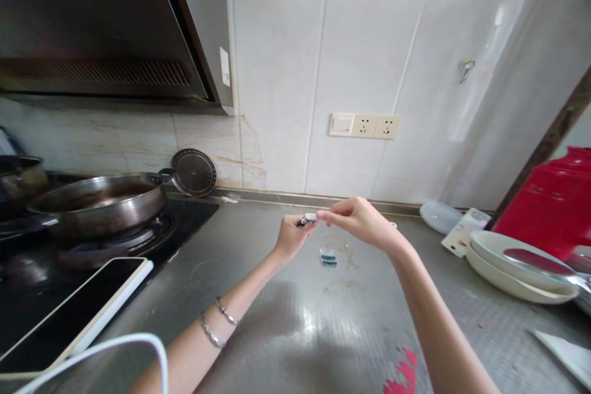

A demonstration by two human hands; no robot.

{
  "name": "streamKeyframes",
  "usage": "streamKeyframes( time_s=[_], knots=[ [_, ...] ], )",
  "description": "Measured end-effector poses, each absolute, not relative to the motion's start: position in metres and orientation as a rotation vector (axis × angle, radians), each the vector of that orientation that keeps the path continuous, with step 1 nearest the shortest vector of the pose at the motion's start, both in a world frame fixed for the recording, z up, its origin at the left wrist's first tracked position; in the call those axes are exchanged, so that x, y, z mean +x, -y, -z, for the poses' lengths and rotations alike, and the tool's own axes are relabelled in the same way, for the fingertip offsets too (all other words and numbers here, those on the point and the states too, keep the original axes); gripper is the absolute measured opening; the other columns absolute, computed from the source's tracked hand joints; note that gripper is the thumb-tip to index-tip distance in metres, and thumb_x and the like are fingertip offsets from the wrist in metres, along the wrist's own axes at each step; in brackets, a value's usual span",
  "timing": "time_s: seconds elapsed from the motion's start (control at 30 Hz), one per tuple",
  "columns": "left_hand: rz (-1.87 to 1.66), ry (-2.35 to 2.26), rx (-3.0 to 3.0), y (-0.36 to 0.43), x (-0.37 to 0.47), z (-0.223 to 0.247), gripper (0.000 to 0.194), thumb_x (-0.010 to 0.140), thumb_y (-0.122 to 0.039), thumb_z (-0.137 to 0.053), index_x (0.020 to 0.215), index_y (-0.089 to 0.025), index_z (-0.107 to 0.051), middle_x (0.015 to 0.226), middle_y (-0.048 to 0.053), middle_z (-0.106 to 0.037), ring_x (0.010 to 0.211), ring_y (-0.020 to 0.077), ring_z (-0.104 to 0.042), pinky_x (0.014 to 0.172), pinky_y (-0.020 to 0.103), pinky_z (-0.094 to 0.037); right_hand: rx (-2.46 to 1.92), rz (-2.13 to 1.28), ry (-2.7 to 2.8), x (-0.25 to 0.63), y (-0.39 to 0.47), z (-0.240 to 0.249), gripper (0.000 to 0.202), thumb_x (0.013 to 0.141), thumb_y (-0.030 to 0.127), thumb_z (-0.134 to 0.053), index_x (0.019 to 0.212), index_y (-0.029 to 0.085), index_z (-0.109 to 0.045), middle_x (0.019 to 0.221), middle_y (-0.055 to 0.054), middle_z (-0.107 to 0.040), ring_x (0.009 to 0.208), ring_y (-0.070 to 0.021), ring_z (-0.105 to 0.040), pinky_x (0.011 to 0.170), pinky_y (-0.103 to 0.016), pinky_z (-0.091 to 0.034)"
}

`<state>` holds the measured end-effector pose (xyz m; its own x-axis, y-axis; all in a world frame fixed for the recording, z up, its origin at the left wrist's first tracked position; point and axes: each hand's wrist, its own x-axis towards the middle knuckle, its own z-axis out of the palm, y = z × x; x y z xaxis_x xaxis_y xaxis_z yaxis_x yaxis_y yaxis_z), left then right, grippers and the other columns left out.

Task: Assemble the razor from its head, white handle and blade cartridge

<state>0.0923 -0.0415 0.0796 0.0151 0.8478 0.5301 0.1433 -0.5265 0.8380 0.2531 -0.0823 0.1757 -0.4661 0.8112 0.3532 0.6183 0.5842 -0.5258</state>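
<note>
My left hand (290,236) is closed around a small white and dark object (308,218), held up over the steel counter. The thumb and fingers of my right hand (354,220) pinch toward its white end from the other side. What kind of object it is cannot be made out; most of it is hidden by the fingers. Below the hands, on the counter, lies a small clear plastic pack (328,257) with two thin dark-green sticks in it, which look like small batteries. A pale bit of something shows just behind my right wrist.
At left, a steel pan (99,206) stands on the black hob, with a phone-like device (69,314) and a white cable (154,345) in front. At right are a lidded pale dish (512,280), a clear lid (439,217), a small box (465,233) and a red container (547,203).
</note>
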Motion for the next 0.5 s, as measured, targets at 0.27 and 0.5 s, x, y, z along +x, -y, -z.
streamKeyframes(
  time_s=[0.27, 0.5],
  knots=[
    [-1.579, -1.019, 1.715, 0.043, 0.0953, -0.0795, 0.046, 0.07, -0.046, -0.057, 0.04, -0.015, -0.041, 0.04, -0.005, -0.037, 0.041, 0.0056, -0.032, 0.044, 0.021, -0.023, -1.152, -0.505, 2.204, 0.2582, 0.0774, -0.1751, 0.05, 0.074, 0.057, -0.048, 0.059, 0.012, -0.063, 0.048, 0.005, -0.026, 0.046, -0.0064, -0.022, 0.042, -0.022, -0.017],
    [-1.577, -1.046, 1.7, 0.0453, 0.097, -0.0801, 0.045, 0.07, -0.044, -0.057, 0.04, -0.015, -0.04, 0.04, -0.005, -0.036, 0.041, 0.0052, -0.03, 0.044, 0.02, -0.022, -1.158, -0.555, 2.213, 0.262, 0.0782, -0.1779, 0.049, 0.073, 0.056, -0.05, 0.061, 0.011, -0.065, 0.048, 0.006, -0.024, 0.045, -0.0061, -0.02, 0.041, -0.022, -0.015]
  ],
)
